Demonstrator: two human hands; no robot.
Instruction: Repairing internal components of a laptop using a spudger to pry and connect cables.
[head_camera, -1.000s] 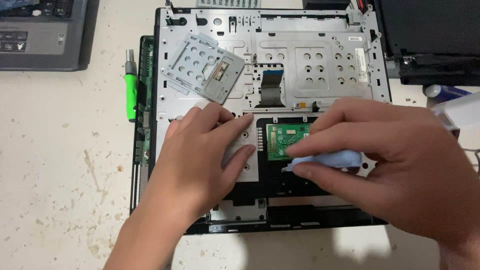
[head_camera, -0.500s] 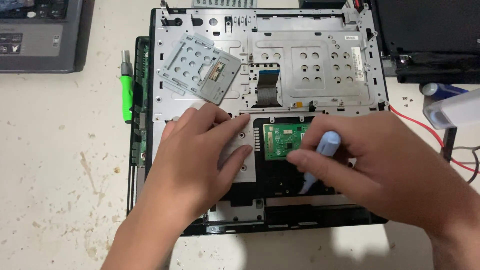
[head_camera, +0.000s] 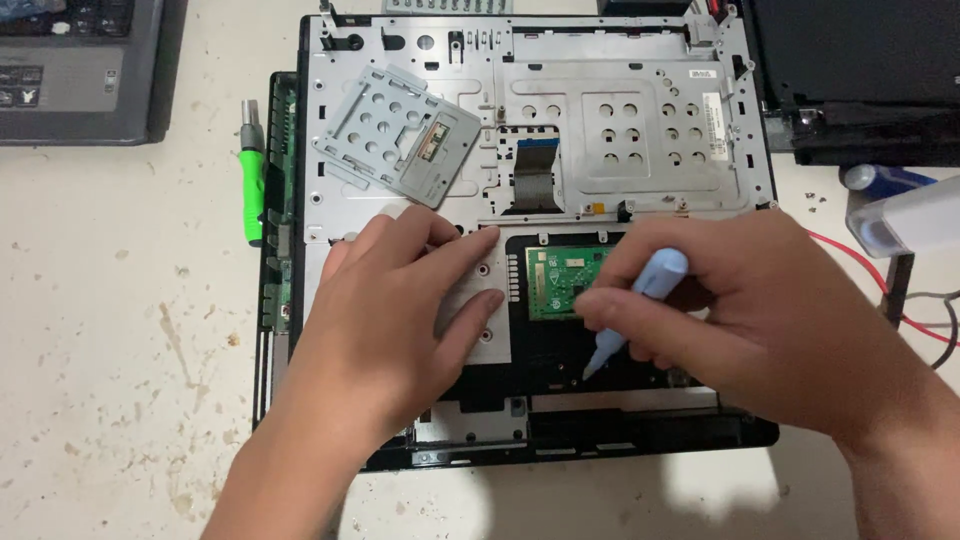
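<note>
One opened laptop base, its metal frame exposed, lies flat on the speckled tabletop. One loose perforated metal plate rests tilted on the upper left of the frame. One flat ribbon cable at the centre. One small green circuit board sits in the dark recess below the frame's middle.

One green-handled screwdriver lies on the tabletop just beside the base's left edge, upright in the view. One closed grey laptop at top left; another dark device at top right. One red wire runs along the right side, near a pale bottle.

Two hands in view. Left hand: palm down, fingers spread and flat, pressing on the metal palm-rest area left of the green board; it grips nothing. Right hand: fingers curled around one light blue tool, held like a pen, slanted, its tip touching down in the dark recess just below the green board. The thumb and forefinger pinch the tool's shaft; the wrist comes in from the lower right.
</note>
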